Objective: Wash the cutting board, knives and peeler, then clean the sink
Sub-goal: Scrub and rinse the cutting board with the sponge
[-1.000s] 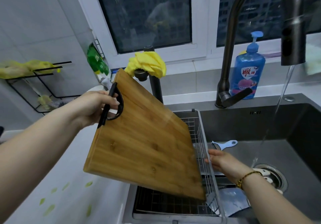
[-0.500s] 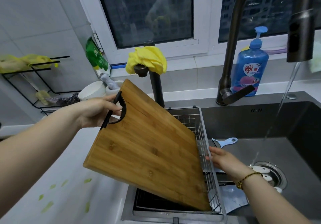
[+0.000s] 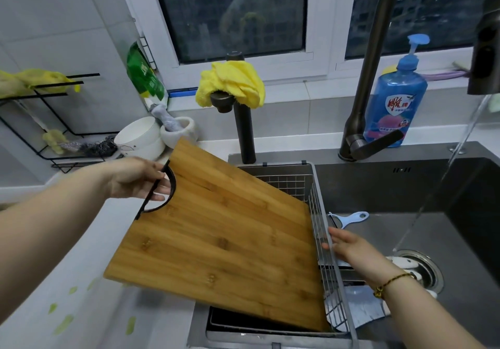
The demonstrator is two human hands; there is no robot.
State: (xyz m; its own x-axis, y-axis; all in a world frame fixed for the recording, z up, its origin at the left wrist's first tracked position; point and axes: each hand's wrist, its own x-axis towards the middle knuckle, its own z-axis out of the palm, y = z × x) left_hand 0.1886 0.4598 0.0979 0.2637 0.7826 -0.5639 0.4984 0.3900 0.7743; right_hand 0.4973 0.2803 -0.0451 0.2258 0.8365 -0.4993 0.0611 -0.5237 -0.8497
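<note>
A large bamboo cutting board (image 3: 224, 240) tilts down into the wire rack basket (image 3: 338, 289) at the left of the dark sink (image 3: 460, 308). My left hand (image 3: 138, 179) grips the board by its black handle cut-out. My right hand (image 3: 349, 248) reaches past the rack's right rim and touches the board's right edge. A blue peeler (image 3: 349, 218) lies on the sink floor just behind that hand. A knife blade (image 3: 359, 310) and white handles (image 3: 405, 263) lie under my right forearm, partly hidden.
Water runs from the tall dark tap (image 3: 484, 59) toward the drain (image 3: 422, 267). A blue soap bottle (image 3: 395, 105) stands behind the sink. A yellow cloth (image 3: 232, 83) hangs on a small tap. White bowls (image 3: 140, 140) and a black rack (image 3: 54, 121) stand at left; green peel bits (image 3: 63, 321) dot the counter.
The cutting board has come down lower and flatter, with its far corner now inside the wire rack. My right hand stays at the board's right edge.
</note>
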